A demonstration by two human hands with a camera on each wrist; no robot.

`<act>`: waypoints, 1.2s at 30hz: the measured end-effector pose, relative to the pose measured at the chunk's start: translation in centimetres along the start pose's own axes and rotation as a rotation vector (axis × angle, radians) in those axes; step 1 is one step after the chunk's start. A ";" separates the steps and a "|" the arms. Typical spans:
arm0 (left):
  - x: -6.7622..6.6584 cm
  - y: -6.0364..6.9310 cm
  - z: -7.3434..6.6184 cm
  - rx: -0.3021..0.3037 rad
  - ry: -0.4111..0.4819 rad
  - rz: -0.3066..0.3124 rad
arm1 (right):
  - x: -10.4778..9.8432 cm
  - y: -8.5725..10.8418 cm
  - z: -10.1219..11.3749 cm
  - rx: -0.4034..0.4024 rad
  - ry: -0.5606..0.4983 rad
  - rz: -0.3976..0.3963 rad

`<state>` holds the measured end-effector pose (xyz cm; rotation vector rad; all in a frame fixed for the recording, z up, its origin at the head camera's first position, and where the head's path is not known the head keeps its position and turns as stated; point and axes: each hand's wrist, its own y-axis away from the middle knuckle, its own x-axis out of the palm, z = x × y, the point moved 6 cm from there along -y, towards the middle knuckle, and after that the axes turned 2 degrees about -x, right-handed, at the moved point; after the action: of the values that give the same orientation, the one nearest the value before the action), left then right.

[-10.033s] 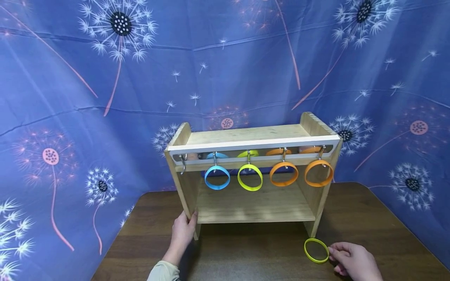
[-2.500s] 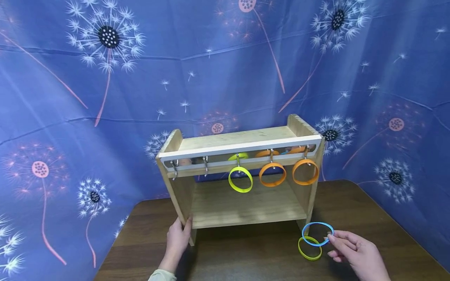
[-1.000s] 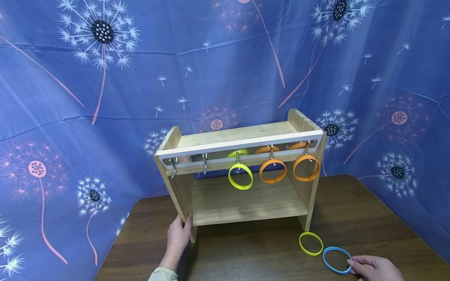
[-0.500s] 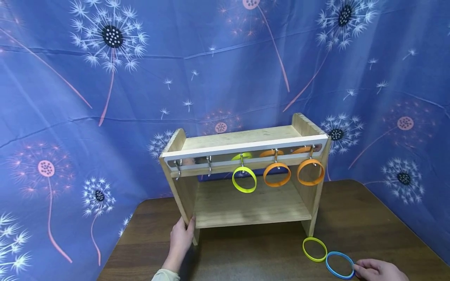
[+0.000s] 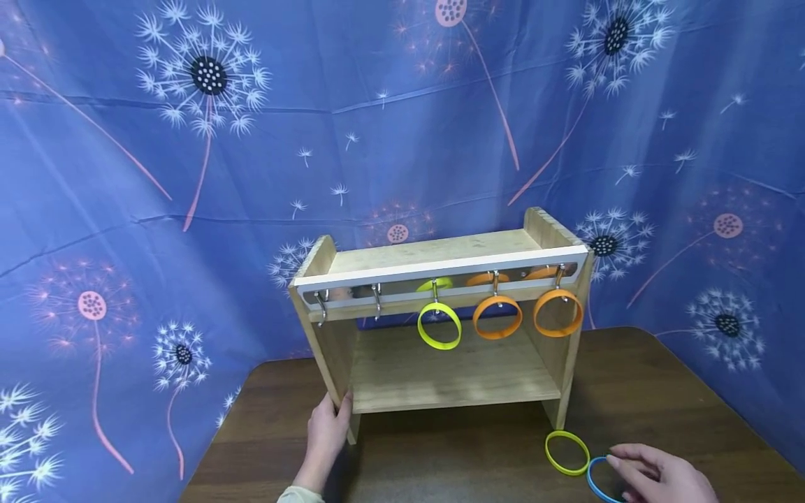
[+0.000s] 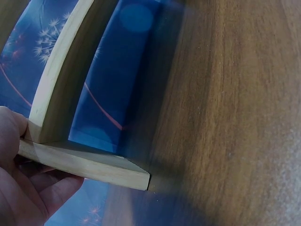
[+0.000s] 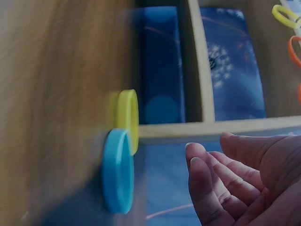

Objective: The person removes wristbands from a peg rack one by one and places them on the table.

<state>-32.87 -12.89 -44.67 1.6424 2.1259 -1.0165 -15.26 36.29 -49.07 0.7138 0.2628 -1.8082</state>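
Left grip [image 5: 327, 427] grasping shelf [image 5: 453, 377] | right grip [image 5: 668, 476] released | lying rings [image 7: 113, 172]: 2 | hanging rings [image 5: 498, 334]: 3 | hooks [image 5: 377, 302]: 5

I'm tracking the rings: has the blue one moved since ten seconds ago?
Yes, down and right: in the head view, the blue ring has gone from the second-from-left hook of the wooden shelf to the table.

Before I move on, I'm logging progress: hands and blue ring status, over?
Left hand grips wooden rack. Right hand empty, near blue ring. Blue ring on table. Possible snag: loose yellow ring beside it.
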 end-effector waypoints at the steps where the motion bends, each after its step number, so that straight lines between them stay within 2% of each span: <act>1: 0.0 0.0 0.0 0.000 0.002 -0.003 | 0.0 0.2 0.6 -0.016 -0.020 -0.006; 8: 0.2 -0.1 0.2 -0.001 0.010 -0.011 | 0.4 1.1 4.2 -0.129 -0.134 -0.065; 14: 0.2 -0.2 0.1 0.009 0.004 -0.021 | 0.6 1.8 7.1 -0.285 -0.130 -0.167; 17: 0.1 -0.2 0.1 0.012 0.001 -0.027 | 0.7 2.0 8.7 -0.335 -0.111 -0.215; 26: 0.0 0.0 0.0 0.017 -0.001 -0.036 | 1.5 2.7 12.3 -0.432 -0.219 -0.212; 33: -0.1 0.1 -0.2 0.015 0.010 -0.034 | 2.0 3.0 14.4 -0.540 -0.234 -0.249; 36: -0.1 0.1 -0.2 0.013 0.008 -0.034 | 2.2 3.1 15.2 -0.563 -0.245 -0.256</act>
<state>-32.74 -12.83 -44.46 1.6238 2.1640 -1.0374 -18.02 25.79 -37.78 0.0620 0.6880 -1.9113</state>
